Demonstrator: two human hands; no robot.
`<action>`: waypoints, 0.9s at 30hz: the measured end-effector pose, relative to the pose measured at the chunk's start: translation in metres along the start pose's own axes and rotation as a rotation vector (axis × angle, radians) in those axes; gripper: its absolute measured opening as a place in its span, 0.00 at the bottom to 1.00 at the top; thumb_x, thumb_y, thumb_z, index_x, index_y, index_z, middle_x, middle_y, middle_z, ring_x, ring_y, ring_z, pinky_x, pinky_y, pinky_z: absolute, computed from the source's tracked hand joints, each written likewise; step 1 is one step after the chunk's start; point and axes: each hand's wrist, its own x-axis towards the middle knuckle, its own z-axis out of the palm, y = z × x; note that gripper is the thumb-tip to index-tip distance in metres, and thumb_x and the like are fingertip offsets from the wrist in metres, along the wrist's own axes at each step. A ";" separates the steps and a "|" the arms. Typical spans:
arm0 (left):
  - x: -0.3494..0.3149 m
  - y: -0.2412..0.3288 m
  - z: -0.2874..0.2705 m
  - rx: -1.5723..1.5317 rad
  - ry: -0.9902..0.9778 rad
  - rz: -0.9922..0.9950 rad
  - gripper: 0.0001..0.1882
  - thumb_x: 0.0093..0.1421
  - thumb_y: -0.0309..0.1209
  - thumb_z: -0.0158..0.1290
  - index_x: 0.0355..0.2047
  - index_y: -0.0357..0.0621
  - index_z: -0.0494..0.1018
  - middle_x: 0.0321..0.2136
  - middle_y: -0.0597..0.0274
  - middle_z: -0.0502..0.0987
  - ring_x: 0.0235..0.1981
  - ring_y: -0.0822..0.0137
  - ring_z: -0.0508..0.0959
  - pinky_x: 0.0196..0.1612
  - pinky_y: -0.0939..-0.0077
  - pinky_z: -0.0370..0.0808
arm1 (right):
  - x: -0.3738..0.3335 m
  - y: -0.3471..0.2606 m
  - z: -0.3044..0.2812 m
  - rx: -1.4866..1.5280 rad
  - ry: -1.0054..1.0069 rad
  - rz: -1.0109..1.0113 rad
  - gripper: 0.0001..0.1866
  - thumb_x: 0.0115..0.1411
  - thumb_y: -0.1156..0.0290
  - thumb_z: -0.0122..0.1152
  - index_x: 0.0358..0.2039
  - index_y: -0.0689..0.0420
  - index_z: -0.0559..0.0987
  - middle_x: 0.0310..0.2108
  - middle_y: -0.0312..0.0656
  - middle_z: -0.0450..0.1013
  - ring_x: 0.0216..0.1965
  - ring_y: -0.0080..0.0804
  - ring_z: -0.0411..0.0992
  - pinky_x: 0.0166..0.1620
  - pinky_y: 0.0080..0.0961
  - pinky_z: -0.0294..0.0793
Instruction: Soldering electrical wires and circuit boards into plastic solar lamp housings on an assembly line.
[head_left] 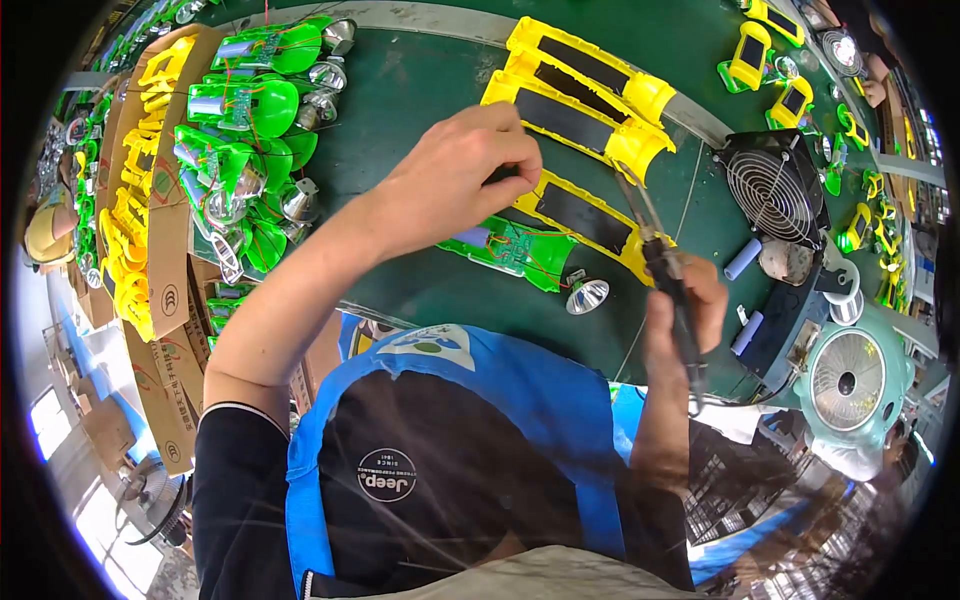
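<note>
In from the table's (390,110) near edge, my right hand (706,300) grips the iron (662,265), its tip by a yellow shell (565,118); my left hand (465,170) curls in a pinch, holding what I can't tell. This looks like soldering, calling next for a steady tip. The green shell (515,252) lies nearer me.

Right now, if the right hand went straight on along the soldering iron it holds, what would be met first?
The soldering iron in the right hand would probably first meet the rounded end of the yellow housing at its tip. They overlap in the picture, but depth is unclear.
</note>
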 end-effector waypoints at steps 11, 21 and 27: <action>0.022 0.000 0.005 0.432 -0.157 0.340 0.02 0.48 0.28 0.58 0.22 0.47 0.75 0.31 0.68 0.66 0.38 0.67 0.69 0.42 0.71 0.63 | 0.020 -0.006 0.004 0.487 -0.005 0.801 0.09 0.60 0.73 0.58 0.37 0.64 0.72 0.25 0.43 0.74 0.22 0.24 0.72 0.27 0.20 0.74; 0.025 -0.002 0.009 0.534 -0.112 0.399 0.04 0.47 0.29 0.56 0.19 0.46 0.73 0.30 0.68 0.67 0.38 0.70 0.69 0.41 0.71 0.62 | 0.026 -0.012 0.008 0.364 -0.077 0.828 0.07 0.60 0.74 0.59 0.36 0.63 0.72 0.24 0.41 0.74 0.22 0.21 0.71 0.27 0.16 0.73; 0.025 0.000 0.007 0.540 -0.164 0.384 0.03 0.48 0.29 0.55 0.20 0.46 0.73 0.30 0.68 0.67 0.39 0.69 0.69 0.41 0.71 0.62 | 0.026 -0.012 0.009 0.329 -0.097 0.804 0.07 0.60 0.75 0.58 0.36 0.63 0.72 0.24 0.42 0.74 0.22 0.21 0.71 0.28 0.17 0.73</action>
